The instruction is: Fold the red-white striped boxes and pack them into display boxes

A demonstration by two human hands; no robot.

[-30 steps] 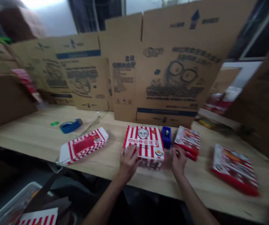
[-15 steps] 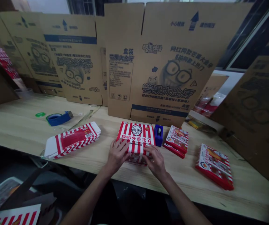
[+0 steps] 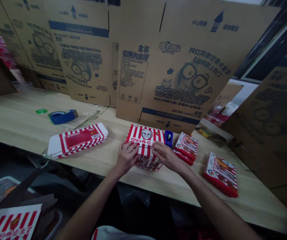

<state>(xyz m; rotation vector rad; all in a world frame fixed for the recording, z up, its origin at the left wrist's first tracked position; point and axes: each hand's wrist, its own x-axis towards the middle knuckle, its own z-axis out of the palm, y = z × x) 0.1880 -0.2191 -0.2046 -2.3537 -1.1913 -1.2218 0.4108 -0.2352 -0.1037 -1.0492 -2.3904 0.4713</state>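
A red-and-white striped carton with a printed face and lettering sits on the table in front of me, its top panel down. My left hand grips its near left corner, fingers over the top and thumb by the front. Over the right part of the top, my right hand lies with bent fingers, their tips at the panel near the lettering; its palm side is hidden. Touching or just behind the carton's right side is a blue tool, partly covered.
Striped packets lie in a small stack and a bigger stack on the right. To the left are a flattened striped carton, a blue tape dispenser and a green ring. Large cardboard boxes line the back.
My right hand has moved from the carton's front edge up onto its top, uncovering more of the front. The left hand stays at its corner. The view has tilted slightly downward.
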